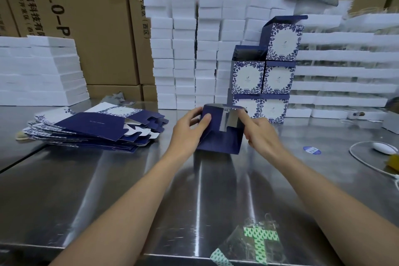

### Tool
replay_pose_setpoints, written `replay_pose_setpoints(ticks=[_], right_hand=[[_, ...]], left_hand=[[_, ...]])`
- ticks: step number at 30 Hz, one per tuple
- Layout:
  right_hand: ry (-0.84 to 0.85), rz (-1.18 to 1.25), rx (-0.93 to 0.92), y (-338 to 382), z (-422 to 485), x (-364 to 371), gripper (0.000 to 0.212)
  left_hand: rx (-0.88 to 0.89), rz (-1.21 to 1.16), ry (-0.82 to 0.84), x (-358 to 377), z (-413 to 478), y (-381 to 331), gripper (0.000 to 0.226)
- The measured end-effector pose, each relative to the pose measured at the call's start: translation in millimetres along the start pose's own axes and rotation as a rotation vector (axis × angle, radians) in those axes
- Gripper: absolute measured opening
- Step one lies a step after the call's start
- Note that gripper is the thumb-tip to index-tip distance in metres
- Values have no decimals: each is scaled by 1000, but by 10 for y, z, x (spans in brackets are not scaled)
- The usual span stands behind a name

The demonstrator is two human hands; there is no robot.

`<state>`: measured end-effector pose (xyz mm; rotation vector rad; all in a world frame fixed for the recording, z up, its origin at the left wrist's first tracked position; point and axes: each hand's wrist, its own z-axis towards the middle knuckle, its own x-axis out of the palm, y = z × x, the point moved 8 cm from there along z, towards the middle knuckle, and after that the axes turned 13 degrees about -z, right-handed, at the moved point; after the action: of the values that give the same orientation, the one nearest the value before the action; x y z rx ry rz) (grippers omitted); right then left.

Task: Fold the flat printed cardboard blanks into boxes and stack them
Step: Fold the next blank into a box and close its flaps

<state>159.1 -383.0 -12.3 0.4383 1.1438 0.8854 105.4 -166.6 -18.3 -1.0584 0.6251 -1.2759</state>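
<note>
Head view: the box (218, 136) is pinched at its left edge by the curled fingers and thumb of the left hand (190, 127); its top flap is pressed by the straight forefinger of the right hand (263, 134).

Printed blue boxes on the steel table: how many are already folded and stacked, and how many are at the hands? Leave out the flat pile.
folded boxes in the stack: 5
box being folded, between left hand and right hand: 1
Total: 6
</note>
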Motion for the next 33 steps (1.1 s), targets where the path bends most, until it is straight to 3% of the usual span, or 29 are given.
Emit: replay_pose_setpoints(ticks=[2, 4, 8, 11, 13, 15, 20, 22, 26, 33], right_hand=[[-11, -54, 3, -1, -19, -7, 99], [-24, -90, 10, 11, -30, -11, 96], [-60, -113, -107, 176, -88, 13, 94], [-112, -77, -279, 337, -181, 65, 80], [-157, -118, -347, 396, -228, 99, 62], [-199, -162, -371, 421, -252, 106, 59], [-65, -295, -301, 395, -262, 273, 76], [50, -252, -287, 392, -295, 401, 74], [111, 155, -176, 390, -283, 455, 48], [133, 598, 145, 253, -253, 450, 37]], left_hand=[[62, 126, 24, 11, -26, -15, 34], [129, 221, -7, -7, -34, -35, 31], [233, 375, -232, -219, -11, -122, 20], [158, 161, -408, -417, 22, -59, 15], [39, -166, -531, -535, 9, 59, 13], [-74, -464, -591, -562, -18, 169, 13], [-305, -856, -499, -340, -19, 299, 11], [-395, -824, -374, -201, -33, 333, 11], [-466, -714, -153, 22, -76, 381, 22], [-432, -517, -98, 96, -140, 368, 37]])
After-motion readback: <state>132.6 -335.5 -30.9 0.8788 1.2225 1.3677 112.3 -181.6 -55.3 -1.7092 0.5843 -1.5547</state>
